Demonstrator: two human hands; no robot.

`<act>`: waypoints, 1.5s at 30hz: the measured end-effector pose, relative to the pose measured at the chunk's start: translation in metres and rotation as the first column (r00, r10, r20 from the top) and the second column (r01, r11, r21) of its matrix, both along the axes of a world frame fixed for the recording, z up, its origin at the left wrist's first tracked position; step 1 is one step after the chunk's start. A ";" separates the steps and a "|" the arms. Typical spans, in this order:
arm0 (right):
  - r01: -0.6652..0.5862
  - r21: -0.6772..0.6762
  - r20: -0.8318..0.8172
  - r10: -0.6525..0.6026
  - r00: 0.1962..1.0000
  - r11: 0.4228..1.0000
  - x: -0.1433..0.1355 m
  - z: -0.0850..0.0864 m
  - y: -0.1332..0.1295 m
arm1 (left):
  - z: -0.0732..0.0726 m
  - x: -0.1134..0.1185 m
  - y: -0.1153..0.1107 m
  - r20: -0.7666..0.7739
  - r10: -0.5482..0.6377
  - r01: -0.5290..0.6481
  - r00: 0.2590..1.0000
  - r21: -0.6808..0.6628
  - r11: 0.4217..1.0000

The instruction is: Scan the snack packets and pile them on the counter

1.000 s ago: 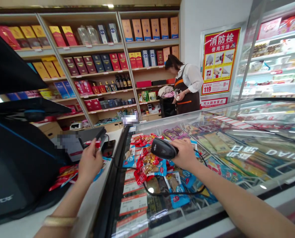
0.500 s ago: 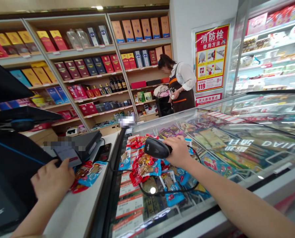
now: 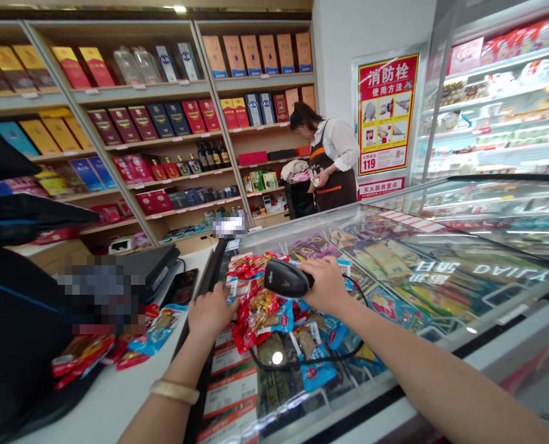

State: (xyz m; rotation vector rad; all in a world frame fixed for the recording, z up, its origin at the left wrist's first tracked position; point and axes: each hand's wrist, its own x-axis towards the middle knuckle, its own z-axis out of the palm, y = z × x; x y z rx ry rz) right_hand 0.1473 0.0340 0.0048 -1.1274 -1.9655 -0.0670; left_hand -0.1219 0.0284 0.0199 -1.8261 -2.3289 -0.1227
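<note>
Taking the black handheld scanner (image 3: 284,278) as the dial's centre, the nearest trouble spot is at 6 o'clock: its cable (image 3: 297,365) loops over the freezer (image 3: 373,425) glass and lies across a blue packet (image 3: 318,371). Lifting or swinging the scanner could snag that packet and drag it over the smooth glass.

At 8 o'clock the left hand (image 3: 212,311) is at the near-left edge of the red snack pile (image 3: 258,311); its fingertips are partly hidden, so whether they pinch a packet I can't tell. The heap looks loose, and pulling one packet out could send others sliding. The right hand's (image 3: 326,287) fingers, at 3 o'clock, are wrapped around the scanner's handle, holding it over the heap.

Further along 8 o'clock, more packets (image 3: 156,333) crowd the table (image 3: 130,394) beside the black terminal (image 3: 20,333), leaving little free room; the freezer's raised dark edge stands between.

Well beyond, a co-worker (image 3: 336,166) stands at 1 o'clock, with shelves (image 3: 177,92) of boxes at 11, clear of both hands.
</note>
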 end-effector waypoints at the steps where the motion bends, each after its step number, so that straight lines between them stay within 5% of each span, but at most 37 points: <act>1: -0.003 -0.002 -0.001 0.003 1.000 1.000 0.000 0.000 0.000 | -0.001 -0.002 0.000 0.015 0.005 -0.005 1.000 0.005 1.000; 4: -0.011 0.009 -0.010 0.011 1.000 1.000 -0.001 -0.001 0.000 | -0.003 -0.011 0.004 0.191 0.028 -0.037 0.981 0.046 0.998; 6: -0.017 0.013 -0.006 0.017 1.000 1.000 -0.001 -0.001 -0.001 | -0.003 -0.015 0.006 0.448 -0.027 -0.039 0.894 0.139 0.990; 7: -0.018 0.015 -0.002 0.018 1.000 1.000 -0.001 -0.001 -0.001 | -0.003 -0.016 0.007 0.608 -0.083 -0.048 0.790 0.197 0.979; 9: -0.014 0.021 0.012 0.014 1.000 1.000 -0.001 -0.001 -0.001 | -0.001 -0.015 0.007 0.884 -0.204 -0.090 0.420 0.264 0.960; 12: -0.009 0.058 0.016 0.009 1.000 0.998 0.000 -0.001 -0.002 | 0.006 -0.008 0.003 0.969 -0.230 -0.108 -0.089 0.220 0.969; 14: -0.010 0.076 0.016 0.009 1.000 0.997 0.000 0.000 -0.003 | 0.009 -0.003 -0.001 0.948 -0.185 -0.052 -0.259 0.178 0.983; 17: -0.011 0.071 0.021 0.009 1.000 0.997 0.000 0.001 -0.004 | 0.010 0.003 -0.005 0.905 -0.102 0.043 -0.413 0.132 0.990; 26: -0.050 0.034 0.011 0.049 0.999 0.998 -0.001 0.005 -0.006 | -0.002 0.010 -0.007 0.929 -0.061 0.132 -0.365 0.116 0.984; 45: -0.046 0.016 0.005 0.046 0.999 0.999 -0.002 0.006 -0.007 | 0.003 0.017 -0.014 0.951 -0.103 0.169 -0.293 0.157 0.973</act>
